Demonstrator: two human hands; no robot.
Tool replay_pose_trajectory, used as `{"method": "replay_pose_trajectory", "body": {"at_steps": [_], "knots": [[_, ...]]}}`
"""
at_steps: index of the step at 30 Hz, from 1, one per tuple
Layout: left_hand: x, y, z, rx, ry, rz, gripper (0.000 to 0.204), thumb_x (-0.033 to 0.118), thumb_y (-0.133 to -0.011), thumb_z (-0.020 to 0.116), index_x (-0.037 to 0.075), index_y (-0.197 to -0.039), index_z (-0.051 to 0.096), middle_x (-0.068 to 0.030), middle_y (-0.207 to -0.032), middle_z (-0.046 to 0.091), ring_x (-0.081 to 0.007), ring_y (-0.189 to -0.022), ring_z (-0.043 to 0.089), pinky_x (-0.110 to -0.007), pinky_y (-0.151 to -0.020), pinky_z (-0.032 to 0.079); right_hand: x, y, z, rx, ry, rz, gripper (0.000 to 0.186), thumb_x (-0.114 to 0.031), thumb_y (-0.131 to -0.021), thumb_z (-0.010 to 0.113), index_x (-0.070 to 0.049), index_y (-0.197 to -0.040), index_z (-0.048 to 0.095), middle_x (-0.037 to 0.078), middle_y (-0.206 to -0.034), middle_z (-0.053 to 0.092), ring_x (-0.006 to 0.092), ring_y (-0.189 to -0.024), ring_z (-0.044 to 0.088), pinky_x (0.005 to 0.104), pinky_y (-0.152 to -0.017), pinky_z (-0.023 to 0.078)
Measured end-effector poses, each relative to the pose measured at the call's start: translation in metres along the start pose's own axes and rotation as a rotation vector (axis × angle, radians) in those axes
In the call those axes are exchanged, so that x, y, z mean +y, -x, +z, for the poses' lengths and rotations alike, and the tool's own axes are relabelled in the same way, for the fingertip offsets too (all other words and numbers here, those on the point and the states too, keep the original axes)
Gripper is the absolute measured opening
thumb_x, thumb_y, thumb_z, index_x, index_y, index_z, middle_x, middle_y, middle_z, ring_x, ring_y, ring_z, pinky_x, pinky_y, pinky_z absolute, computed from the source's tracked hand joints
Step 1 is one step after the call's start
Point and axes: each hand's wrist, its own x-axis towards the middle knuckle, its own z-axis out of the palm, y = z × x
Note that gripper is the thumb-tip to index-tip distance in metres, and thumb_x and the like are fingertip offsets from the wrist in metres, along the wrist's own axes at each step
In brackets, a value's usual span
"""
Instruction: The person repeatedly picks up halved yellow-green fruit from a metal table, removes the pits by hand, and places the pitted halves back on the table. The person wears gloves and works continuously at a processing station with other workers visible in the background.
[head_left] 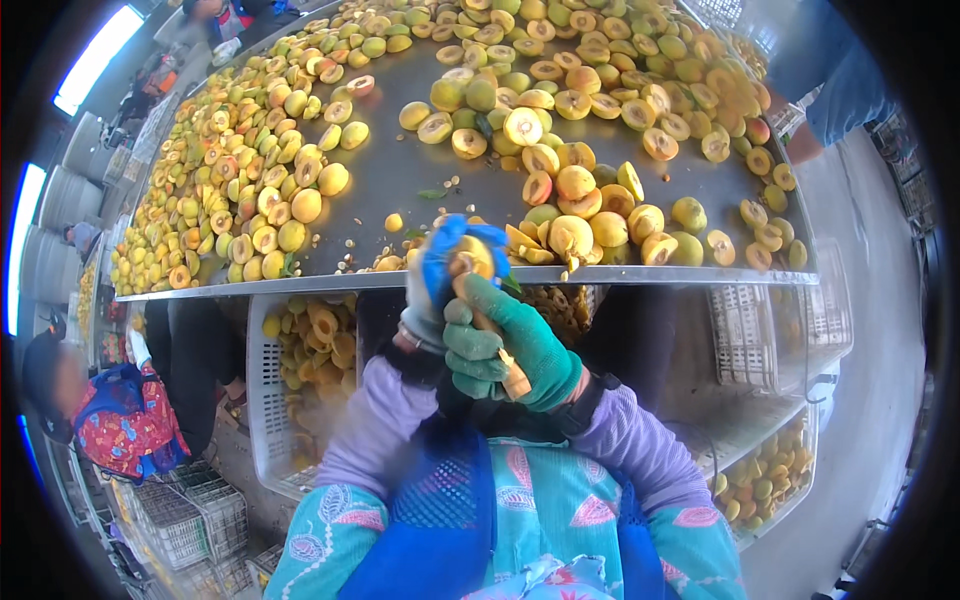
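Observation:
My left hand (pixel 445 270), in a blue-and-white glove, is closed round a yellow fruit (pixel 475 258) just beyond the near rim of the metal sorting table (pixel 390 175). My right hand (pixel 500 350), in a green glove, grips a wooden-handled tool (pixel 515 378); its top end meets the fruit, and its tip is hard to make out. Heaps of yellow-green fruit (pixel 295 205) lie on the table, many halved (pixel 522 126), with loose pits and a green leaf (pixel 432 193) among them.
Below the table stand white crates of fruit (pixel 300 390) and stacked crates (pixel 745 335). A co-worker in a red patterned top (pixel 130 420) is at my left; another person's blue-sleeved arm (pixel 840 95) reaches in at the upper right. More stacked crates (pixel 175 520) stand at the lower left.

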Motion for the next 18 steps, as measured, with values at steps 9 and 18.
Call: {"method": "replay_pose_trajectory", "body": {"at_steps": [9, 18], "knots": [[0.090, 0.035, -0.112, 0.534, -1.758, 0.284, 0.026, 0.025, -0.086, 0.069, 0.003, -0.101, 0.069, -0.0116, -0.086, 0.070, -0.0221, -0.081, 0.067, -0.033, -0.075, 0.051, -0.006, 0.018, -0.024, 0.477, 0.603, 0.004, 0.032, -0.040, -0.100, 0.047, -0.012, -0.085, 0.049, 0.001, -0.054, 0.045, 0.0104, -0.041, 0.042, 0.0244, -0.039, 0.034], [0.008, -0.216, 0.019, 0.189, -1.716, 0.154, 0.064, 0.034, -0.081, 0.071, 0.005, -0.133, 0.048, -0.0299, -0.129, 0.048, -0.0440, -0.115, 0.054, -0.045, -0.098, 0.045, -0.032, 0.022, -0.011, 0.680, 0.746, -0.432, 0.030, -0.041, -0.098, 0.052, -0.010, -0.097, 0.053, 0.000, -0.066, 0.052, 0.0083, -0.048, 0.045, 0.0240, -0.043, 0.036]]}}
